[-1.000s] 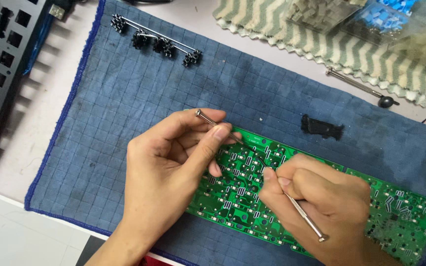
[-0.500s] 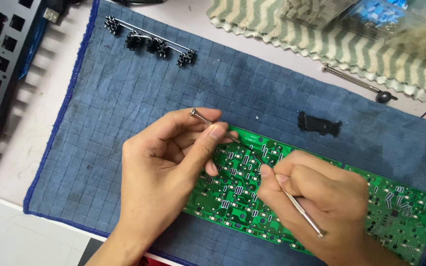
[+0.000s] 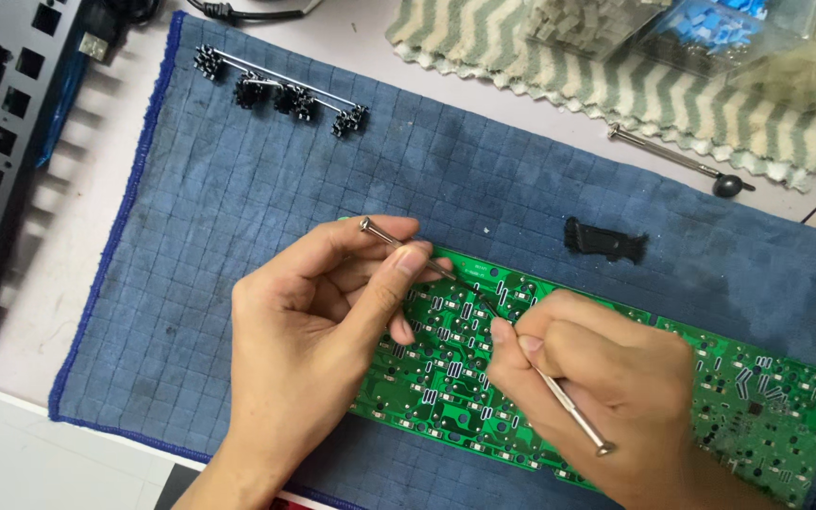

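Since a moment ago both hands have barely moved; the work stays at one spot on the long green circuit board point(image 3: 616, 378) lying on the blue cloth mat point(image 3: 238, 236). The left hand point(image 3: 304, 349) pinches a thin metal rod point(image 3: 399, 244) shut. The right hand point(image 3: 606, 387) grips a slim metal tool point(image 3: 569, 411). Clear plastic boxes point(image 3: 710, 38) hold blue and pale small parts.

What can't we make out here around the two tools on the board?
Head view only:
- Tip of the tool in the left hand: lost among the parts of the green circuit board.
- Tip of the right hand tool: hidden by its fingers.
- Board's right end: cut off by the frame edge.
- Board components: too small to identify.
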